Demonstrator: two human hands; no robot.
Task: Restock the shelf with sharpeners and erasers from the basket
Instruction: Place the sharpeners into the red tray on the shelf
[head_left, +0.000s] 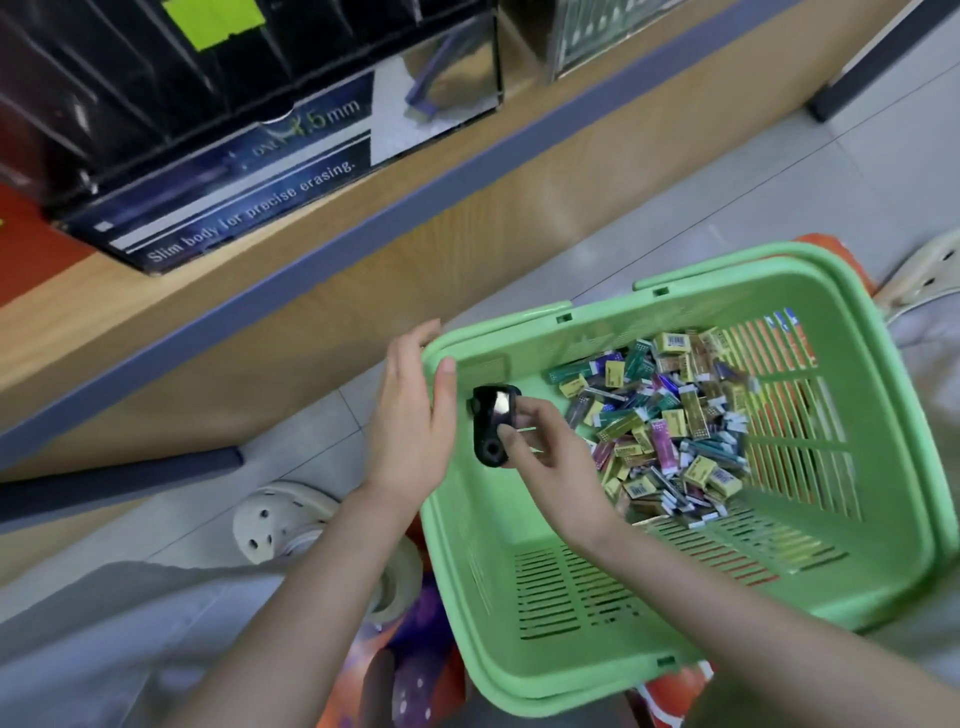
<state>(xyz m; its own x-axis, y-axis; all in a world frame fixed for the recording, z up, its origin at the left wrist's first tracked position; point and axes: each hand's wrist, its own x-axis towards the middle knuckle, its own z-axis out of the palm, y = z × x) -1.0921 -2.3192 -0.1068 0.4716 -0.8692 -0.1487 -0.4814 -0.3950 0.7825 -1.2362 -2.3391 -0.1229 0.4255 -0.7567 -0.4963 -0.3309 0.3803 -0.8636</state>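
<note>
Over the basket's (457, 545) left end, the right hand (550, 457) pinches a black sharpener (491, 421) between thumb and fingers, its grip clamped on it. The left hand (410, 410) hovers at the basket's left rim, fingers straight, grip apart, holding nothing. Small boxes (670, 431), likely erasers, lie heaped at the basket's far right. The pick looks done; next the sharpener must travel up and left of the basket to the shelf (311, 249), pinch kept firm.
</note>
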